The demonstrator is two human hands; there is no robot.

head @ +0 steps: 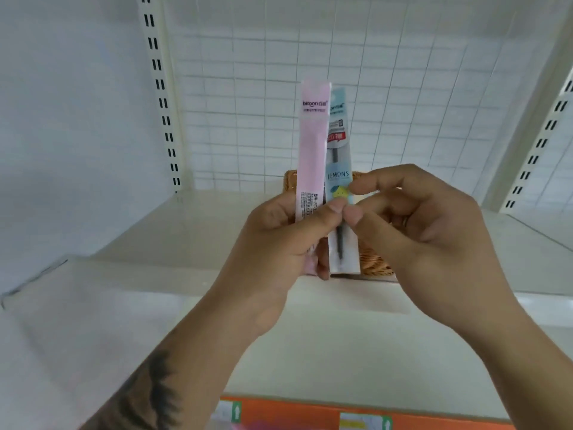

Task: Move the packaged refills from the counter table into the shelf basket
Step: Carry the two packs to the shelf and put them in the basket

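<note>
Above basket point(376, 265): two refill packs point(311, 156), two hands point(279, 240) gripping.

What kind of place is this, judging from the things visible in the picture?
Probably a stationery shop. There is a white retail shelf with slotted uprights and a wire grid back, and the hands hold packaged pen refills before a wicker basket.

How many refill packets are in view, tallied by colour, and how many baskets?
Pink refill packet: 1
Blue refill packet: 1
Woven basket: 1
Total: 3 things, both packets held upright in front of the basket.
</note>
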